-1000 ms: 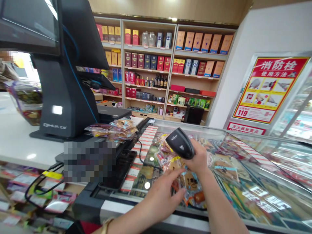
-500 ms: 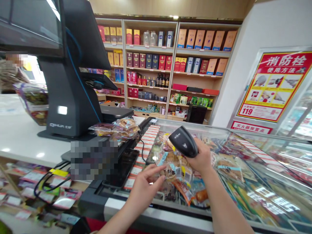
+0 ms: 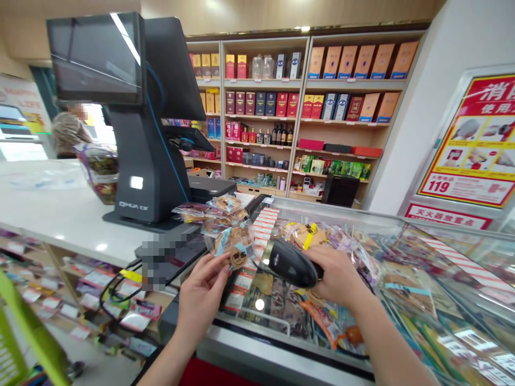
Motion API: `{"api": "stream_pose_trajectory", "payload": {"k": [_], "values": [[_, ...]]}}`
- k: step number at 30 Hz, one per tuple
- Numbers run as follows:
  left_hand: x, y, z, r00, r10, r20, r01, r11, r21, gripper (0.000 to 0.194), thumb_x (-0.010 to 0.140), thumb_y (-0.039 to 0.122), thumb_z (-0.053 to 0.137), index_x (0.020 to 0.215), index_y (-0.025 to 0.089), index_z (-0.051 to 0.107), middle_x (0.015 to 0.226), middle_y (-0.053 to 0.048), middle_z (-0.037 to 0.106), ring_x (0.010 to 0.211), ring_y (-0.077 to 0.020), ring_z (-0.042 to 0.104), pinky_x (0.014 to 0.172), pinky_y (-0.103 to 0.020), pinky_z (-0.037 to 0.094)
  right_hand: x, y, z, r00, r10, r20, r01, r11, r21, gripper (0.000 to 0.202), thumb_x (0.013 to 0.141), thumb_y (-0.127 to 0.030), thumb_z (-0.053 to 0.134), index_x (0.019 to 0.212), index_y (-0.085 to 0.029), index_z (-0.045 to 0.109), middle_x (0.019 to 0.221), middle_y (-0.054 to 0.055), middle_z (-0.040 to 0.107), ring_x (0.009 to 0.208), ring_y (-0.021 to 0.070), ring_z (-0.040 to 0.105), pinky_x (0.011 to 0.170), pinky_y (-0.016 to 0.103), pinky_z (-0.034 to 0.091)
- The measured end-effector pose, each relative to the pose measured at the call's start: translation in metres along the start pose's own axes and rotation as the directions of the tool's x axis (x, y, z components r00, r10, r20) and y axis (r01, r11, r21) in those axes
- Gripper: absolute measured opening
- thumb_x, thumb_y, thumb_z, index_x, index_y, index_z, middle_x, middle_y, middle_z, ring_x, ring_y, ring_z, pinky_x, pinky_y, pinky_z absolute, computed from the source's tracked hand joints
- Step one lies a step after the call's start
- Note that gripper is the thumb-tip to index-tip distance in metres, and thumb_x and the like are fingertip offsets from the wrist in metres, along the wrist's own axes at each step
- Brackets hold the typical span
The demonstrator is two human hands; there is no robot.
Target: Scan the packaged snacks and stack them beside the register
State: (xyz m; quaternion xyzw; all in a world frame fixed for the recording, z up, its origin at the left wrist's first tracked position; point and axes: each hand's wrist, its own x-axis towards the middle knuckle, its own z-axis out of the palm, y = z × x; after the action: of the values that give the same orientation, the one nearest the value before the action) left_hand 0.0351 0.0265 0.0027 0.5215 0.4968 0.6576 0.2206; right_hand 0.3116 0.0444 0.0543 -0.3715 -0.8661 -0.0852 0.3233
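My left hand (image 3: 203,295) pinches the lower edge of a clear packet of round, flat biscuits (image 3: 238,242) with a pale blue stripe and a barcode label. It is raised at the left edge of the glass freezer top. In my right hand (image 3: 338,273) is a black barcode scanner (image 3: 292,264), its head pointing left towards the packet. Several similar packets (image 3: 225,205) lie piled beside the till, just behind the held one. More wrapped snacks (image 3: 309,234) rest on the glass beyond the scanner, and an orange-wrapped snack (image 3: 322,323) lies below my right hand.
A dark till with screens (image 3: 139,161) stands on the white counter (image 3: 52,198) at left. Beside it sits a bulging clear bag (image 3: 100,169). Cables (image 3: 116,300) hang off the counter's edge. Shelves of boxes (image 3: 261,102) line the back; a person (image 3: 70,134) is far left.
My left hand has taken hold of a biscuit packet and brought it left, off the snacks on the glass. The scanner has lowered and now points left. The view has shifted left.
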Motion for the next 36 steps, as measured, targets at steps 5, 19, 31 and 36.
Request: {"api": "stream_pose_trajectory", "payload": {"k": [5,19,31,36], "values": [[-0.002,-0.002,0.001,1.000,0.013,0.023,-0.013,1.000,0.024,0.042,0.072,0.052,0.067,0.099,0.020,0.075,0.118,-0.006,0.059,0.104,-0.0223,0.064,0.092,-0.033,0.055,0.002,-0.007,0.001,0.998,-0.015,0.053,0.015,1.000,-0.014,0.018,0.070,-0.016,0.059,0.086,-0.021,0.065,0.072,0.003,0.066,0.068,0.0173,0.059,0.063,0.026,0.041],[0.017,0.006,-0.030,0.989,-0.117,-0.087,0.118,0.993,0.003,0.054,0.072,0.048,0.069,0.115,0.016,0.068,0.112,-0.008,0.069,0.089,-0.0222,0.070,0.079,-0.033,0.059,-0.003,0.005,0.007,1.000,0.013,0.003,-0.013,1.000,0.021,0.029,0.062,-0.009,0.054,0.087,-0.021,0.064,0.080,0.004,0.069,0.074,0.0190,0.062,0.067,0.027,0.045],[0.104,-0.003,-0.098,0.957,-0.263,-0.123,0.288,0.810,0.510,0.052,0.083,0.026,0.050,0.132,0.009,0.051,0.065,-0.001,0.068,0.071,-0.0199,0.069,0.068,-0.028,0.053,-0.003,0.009,0.005,0.995,0.000,-0.097,0.004,0.999,0.036,0.018,0.071,-0.015,0.057,0.087,-0.021,0.064,0.080,0.005,0.069,0.073,0.0196,0.063,0.067,0.029,0.047],[0.112,-0.005,-0.108,0.995,-0.094,-0.043,0.070,0.313,0.947,0.049,0.086,0.044,0.048,0.125,0.016,0.059,0.073,-0.006,0.069,0.084,-0.0307,0.068,0.073,-0.034,0.050,-0.003,0.015,0.000,0.985,-0.016,-0.174,0.015,1.000,-0.009,0.013,0.073,-0.018,0.059,0.085,-0.020,0.063,0.076,0.005,0.067,0.069,0.0191,0.061,0.063,0.028,0.046]]}}
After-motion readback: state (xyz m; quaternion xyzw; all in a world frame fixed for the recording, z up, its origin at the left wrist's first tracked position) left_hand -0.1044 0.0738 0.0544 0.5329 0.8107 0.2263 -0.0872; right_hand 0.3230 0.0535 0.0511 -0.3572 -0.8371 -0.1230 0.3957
